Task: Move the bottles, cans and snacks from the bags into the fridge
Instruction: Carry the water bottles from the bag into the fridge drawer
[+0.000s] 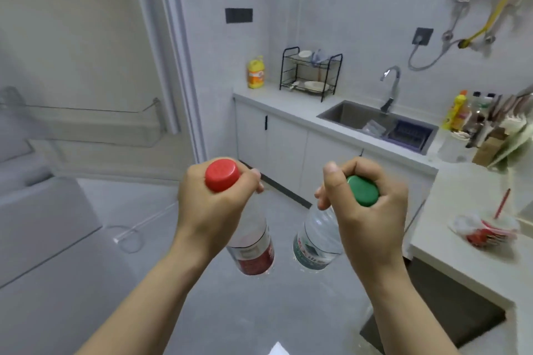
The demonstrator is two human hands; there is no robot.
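Note:
My left hand grips the neck of a clear water bottle with a red cap and red label. My right hand grips the neck of a clear water bottle with a green cap and green label. Both bottles hang upright side by side above the grey floor, a small gap between them. The open fridge door fills the left side, with a transparent door shelf at mid height. The fridge's white lower part lies at the lower left. No bag is clearly in view.
A white counter with a sink, tap, black dish rack and yellow bottle runs along the back. Sauce bottles stand at the far right. A nearer white counter on the right holds a crumpled red-and-white wrapper.

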